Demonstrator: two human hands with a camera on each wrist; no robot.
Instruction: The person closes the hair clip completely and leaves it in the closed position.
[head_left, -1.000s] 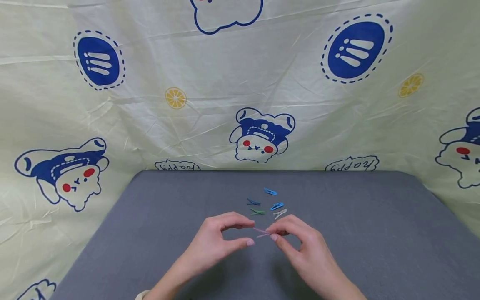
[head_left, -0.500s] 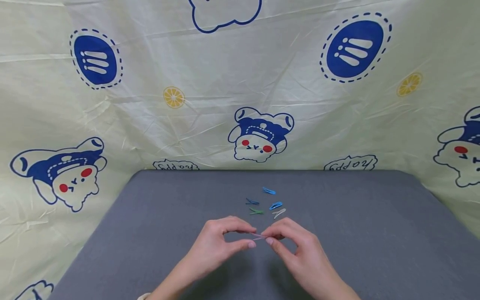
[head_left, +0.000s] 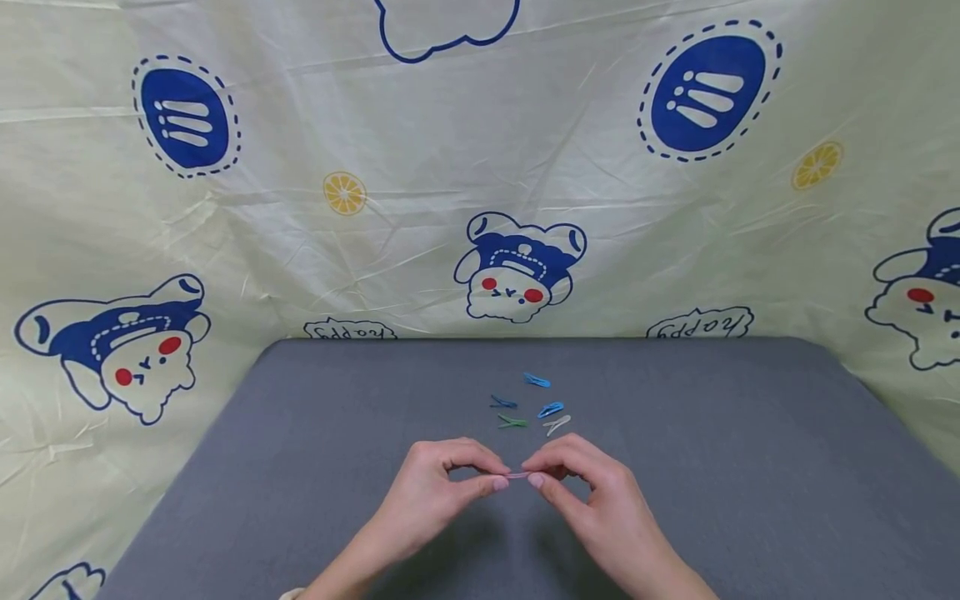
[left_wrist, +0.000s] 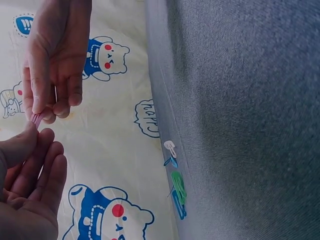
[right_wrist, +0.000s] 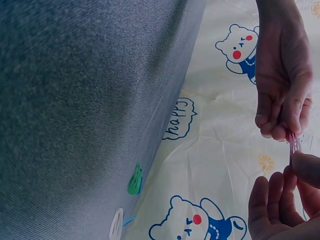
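Observation:
Between my two hands is a pink snap hair clip (head_left: 517, 476), its two arms lying together in the head view. My left hand (head_left: 448, 487) pinches its left end between thumb and fingertips. At the other end, the thumb and forefinger of my right hand (head_left: 588, 483) hold it. Both wrist views show the pink clip (right_wrist: 295, 144) spanning the small gap between the fingertips, its ends covered by them. Beyond the hands lie a green hair clip (head_left: 513, 422) and a white hair clip (head_left: 557, 425), both with arms spread.
Farther back on the grey table (head_left: 337, 417) are a dark blue clip (head_left: 503, 402) and two bright blue clips, one nearer (head_left: 551, 409) and one farther (head_left: 537, 380). A printed cream curtain (head_left: 420, 267) hangs behind the table's far edge.
The pink clip's arms, spread a second ago, have come together. My left thumb and fingers have closed onto its left end, and my right hand has shifted slightly left.

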